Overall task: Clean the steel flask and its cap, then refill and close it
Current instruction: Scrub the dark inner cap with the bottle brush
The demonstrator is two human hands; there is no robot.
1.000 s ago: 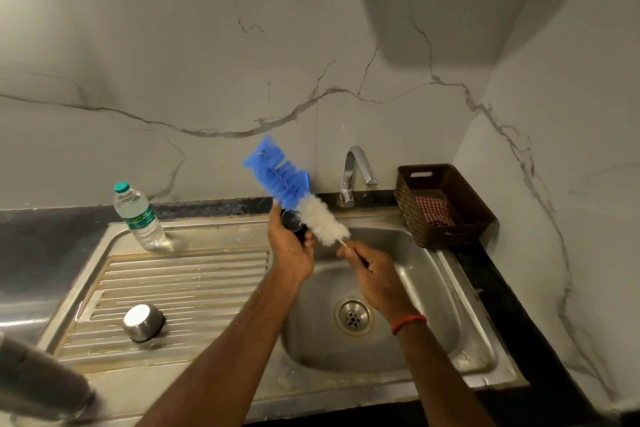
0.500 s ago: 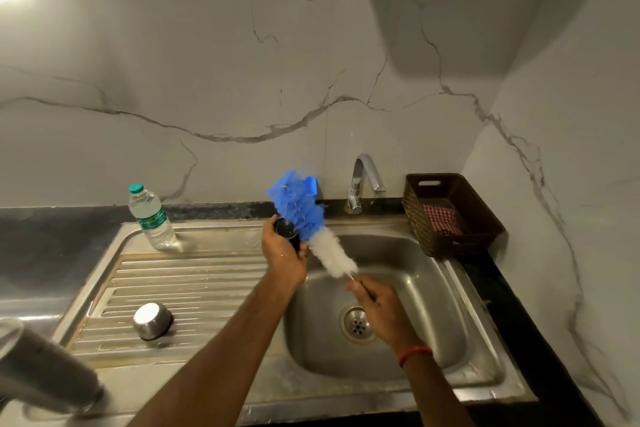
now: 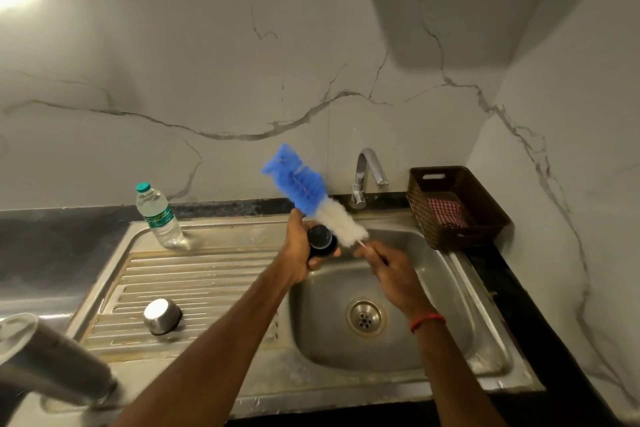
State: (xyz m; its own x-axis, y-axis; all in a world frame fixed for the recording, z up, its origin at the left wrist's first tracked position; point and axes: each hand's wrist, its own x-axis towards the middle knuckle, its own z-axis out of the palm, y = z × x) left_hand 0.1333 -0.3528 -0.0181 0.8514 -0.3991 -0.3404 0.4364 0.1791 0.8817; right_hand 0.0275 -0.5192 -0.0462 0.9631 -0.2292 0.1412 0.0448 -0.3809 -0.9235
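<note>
The black inner cap point(image 3: 322, 241) is up over the left edge of the sink basin point(image 3: 460, 291), and the left hand point(image 3: 299, 251) has it clamped: fingers curled under it, thumb on top, open face turned up toward the camera. That looks deliberate, so the hollow is easy to reach and any drips fall into the steel.

The bottle brush point(image 3: 313, 198) lies across the back of the cap. Its white bristles are just beside the cap's rim and its blue tip points up toward the wall. The right hand point(image 3: 391, 270) pinches the thin wire handle low down, fingers closed tight round it. A grip that far back gives reach, though probably a floppy tip. I'd call this the cap-scrubbing step, with refilling well off.

1 steel outer cup point(image 3: 162, 317) sits mouth down on the ribbed drainboard point(image 3: 214, 281), likely parked there to drain. At the bottom left corner a blurred steel cylinder, which I take to be the steel flask point(image 3: 52, 367), leans in close to the camera, well apart from both hands. I can't tell how it rests.

A plastic water bottle point(image 3: 157, 218) stands upright at the back of the drainboard, handy for the refill. The tap point(image 3: 367, 177) shows no water running. To its right a brown woven basket point(image 3: 485, 215) holds a red checked cloth point(image 3: 445, 210), clear of splashes. The drain point(image 3: 365, 317) lies open below.
</note>
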